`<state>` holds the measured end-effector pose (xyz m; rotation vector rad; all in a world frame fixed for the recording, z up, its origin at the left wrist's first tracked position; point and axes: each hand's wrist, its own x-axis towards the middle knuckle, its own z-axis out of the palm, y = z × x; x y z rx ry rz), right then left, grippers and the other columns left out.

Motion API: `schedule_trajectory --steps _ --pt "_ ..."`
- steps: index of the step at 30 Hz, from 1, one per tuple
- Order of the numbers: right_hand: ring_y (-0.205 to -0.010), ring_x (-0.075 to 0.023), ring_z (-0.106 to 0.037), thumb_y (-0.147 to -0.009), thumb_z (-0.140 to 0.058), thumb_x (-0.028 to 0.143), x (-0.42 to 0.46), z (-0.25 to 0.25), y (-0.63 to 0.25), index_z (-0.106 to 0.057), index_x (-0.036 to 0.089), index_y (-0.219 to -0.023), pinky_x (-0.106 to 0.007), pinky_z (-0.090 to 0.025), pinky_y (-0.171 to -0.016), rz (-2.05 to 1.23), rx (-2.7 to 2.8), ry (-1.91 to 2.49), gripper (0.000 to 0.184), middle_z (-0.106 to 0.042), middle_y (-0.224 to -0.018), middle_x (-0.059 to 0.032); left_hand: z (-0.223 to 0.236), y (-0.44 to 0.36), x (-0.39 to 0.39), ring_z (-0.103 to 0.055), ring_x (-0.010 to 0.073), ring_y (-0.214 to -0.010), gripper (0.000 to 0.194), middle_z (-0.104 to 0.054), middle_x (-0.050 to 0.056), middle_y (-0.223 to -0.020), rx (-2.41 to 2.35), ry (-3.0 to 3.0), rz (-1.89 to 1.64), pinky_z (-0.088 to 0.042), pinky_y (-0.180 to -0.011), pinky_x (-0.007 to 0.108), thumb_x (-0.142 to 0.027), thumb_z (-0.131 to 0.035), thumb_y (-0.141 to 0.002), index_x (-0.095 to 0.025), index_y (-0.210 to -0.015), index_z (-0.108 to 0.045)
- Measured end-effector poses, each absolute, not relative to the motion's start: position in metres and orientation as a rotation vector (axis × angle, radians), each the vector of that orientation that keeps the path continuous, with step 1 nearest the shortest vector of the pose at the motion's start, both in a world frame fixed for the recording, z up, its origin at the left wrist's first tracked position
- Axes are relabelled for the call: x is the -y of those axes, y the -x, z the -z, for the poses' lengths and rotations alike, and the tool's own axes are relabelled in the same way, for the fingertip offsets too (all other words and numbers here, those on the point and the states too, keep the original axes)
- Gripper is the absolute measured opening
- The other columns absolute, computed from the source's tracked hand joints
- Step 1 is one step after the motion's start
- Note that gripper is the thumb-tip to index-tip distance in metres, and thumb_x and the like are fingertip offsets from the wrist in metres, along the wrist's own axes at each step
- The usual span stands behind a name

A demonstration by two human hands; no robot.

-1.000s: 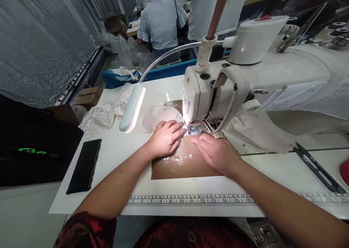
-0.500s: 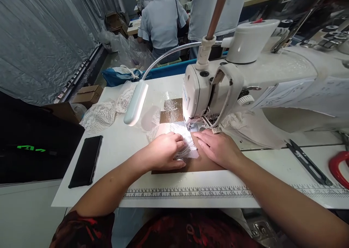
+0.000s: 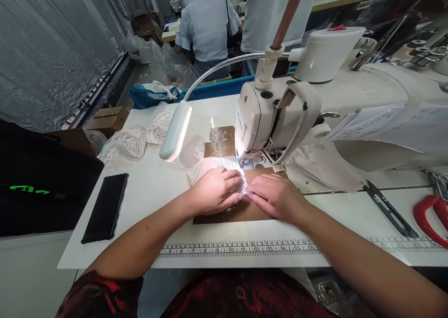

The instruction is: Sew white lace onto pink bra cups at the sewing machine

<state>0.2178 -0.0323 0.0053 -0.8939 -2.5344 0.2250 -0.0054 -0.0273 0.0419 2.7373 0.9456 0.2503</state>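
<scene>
White lace fabric (image 3: 224,163) lies under the needle area of a white sewing machine (image 3: 257,117), on a brown sheet (image 3: 241,211). My left hand (image 3: 219,190) rests over the lace, thumb and fingers closed on its near edge. Just right of it, my right hand (image 3: 276,194) pinches the same lace at its right corner, fingertips nearly touching the left hand's. Part of the lace is hidden beneath my left fingers. A lit lamp (image 3: 175,131) on a bendable metal neck hangs left of the needle.
A black phone (image 3: 105,208) lies at the left, with more lace pieces (image 3: 124,148) behind it. Dark thread snips (image 3: 390,210) and red-handled scissors (image 3: 429,217) are at the right. A printed ruler (image 3: 245,250) runs along the front edge. A person (image 3: 206,29) sits beyond the table.
My right hand has drawn back towards me from beside the needle and now pinches the lace edge. My left thumb has closed in on the lace, whose near edge is gathered up.
</scene>
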Motion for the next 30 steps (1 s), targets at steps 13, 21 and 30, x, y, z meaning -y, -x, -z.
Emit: schedule_trajectory --steps 13,21,30 --pt "-0.068 -0.0154 -0.051 -0.09 -0.048 0.021 0.034 -0.004 -0.216 -0.069 0.017 -0.081 -0.029 -0.038 -0.064 0.026 2.537 0.931 0.024 -0.063 -0.071 -0.0032 -0.027 0.008 0.016 -0.051 0.0268 -0.096 0.055 -0.053 0.013 -0.135 -1.005 -2.966 -0.149 -0.042 -0.08 0.041 -0.049 -0.038 -0.094 -0.011 -0.128 -0.055" --pt "-0.069 -0.0158 -0.052 -0.091 -0.048 0.021 0.034 -0.003 -0.216 -0.07 0.017 -0.097 -0.029 -0.037 -0.064 0.073 2.543 0.962 0.024 -0.063 -0.073 -0.0033 -0.028 0.01 0.012 -0.05 0.0263 -0.094 0.058 -0.051 0.013 -0.137 -1.005 -2.983 -0.115 -0.039 -0.079 0.04 -0.052 -0.035 -0.094 -0.011 -0.131 -0.052" --pt "-0.071 -0.0176 -0.054 -0.092 -0.044 0.022 0.033 -0.005 -0.207 -0.069 0.016 -0.106 -0.03 -0.036 -0.065 0.11 2.602 1.169 0.029 -0.065 -0.078 -0.0045 -0.024 0.013 0.006 -0.052 0.0243 -0.099 0.041 -0.052 0.015 -0.135 -1.093 -3.066 -0.203 -0.038 -0.081 0.038 -0.032 -0.039 -0.095 -0.013 -0.129 -0.052"
